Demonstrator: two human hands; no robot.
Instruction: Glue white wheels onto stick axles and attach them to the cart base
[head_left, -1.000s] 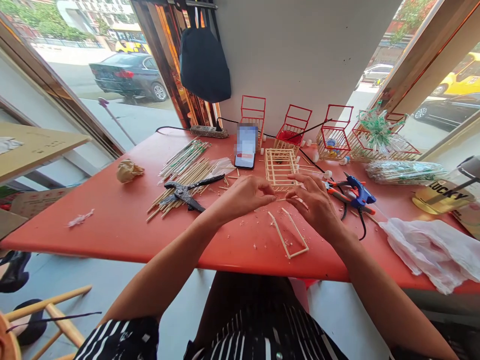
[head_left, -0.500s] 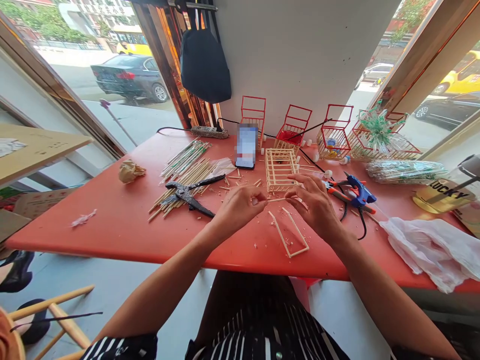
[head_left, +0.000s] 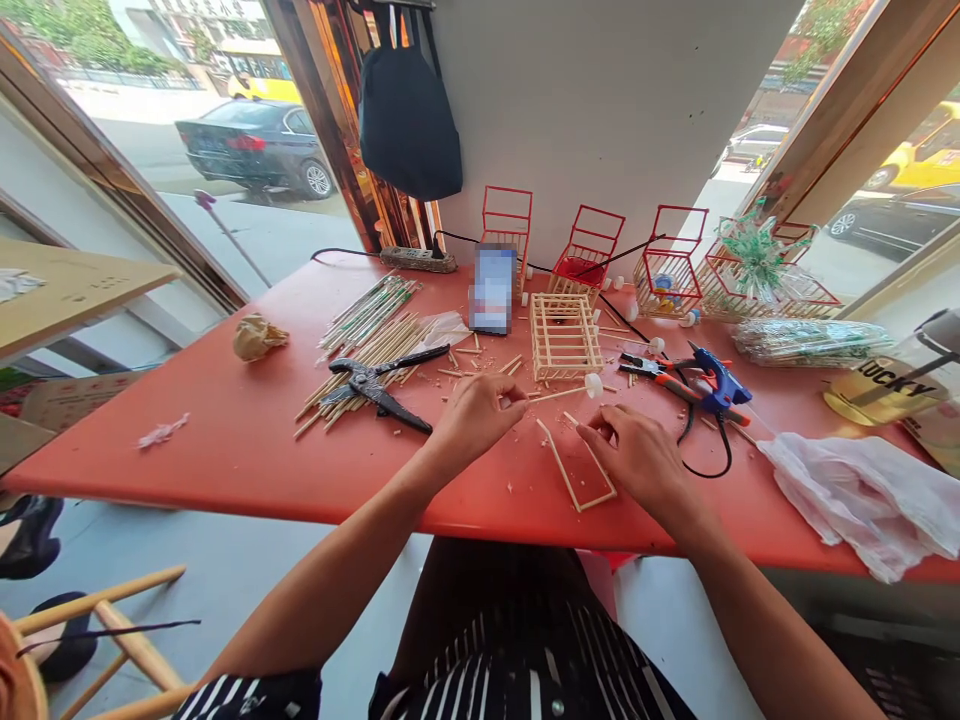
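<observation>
My left hand [head_left: 476,412] is closed in a pinch on one end of a thin wooden stick with a white cap [head_left: 593,385] at its far end. My right hand [head_left: 634,455] has curled fingers and rests by the near right side of an open rectangular stick frame [head_left: 577,465] lying flat on the red table [head_left: 240,450]. What its fingertips pinch, if anything, is too small to name. A small unpainted stick cage [head_left: 561,336] stands just beyond both hands.
Black pliers [head_left: 375,385] lie on a heap of sticks [head_left: 371,345] to the left. A phone [head_left: 492,290] leans behind. A blue glue gun [head_left: 716,380] and orange-handled cutters [head_left: 660,375] lie right, beside white plastic [head_left: 862,495]. Red wire cages [head_left: 589,245] line the wall.
My right hand let go of the capped stick and drew back toward me, down beside the flat frame. My left hand still holds the stick, whose white cap now shows.
</observation>
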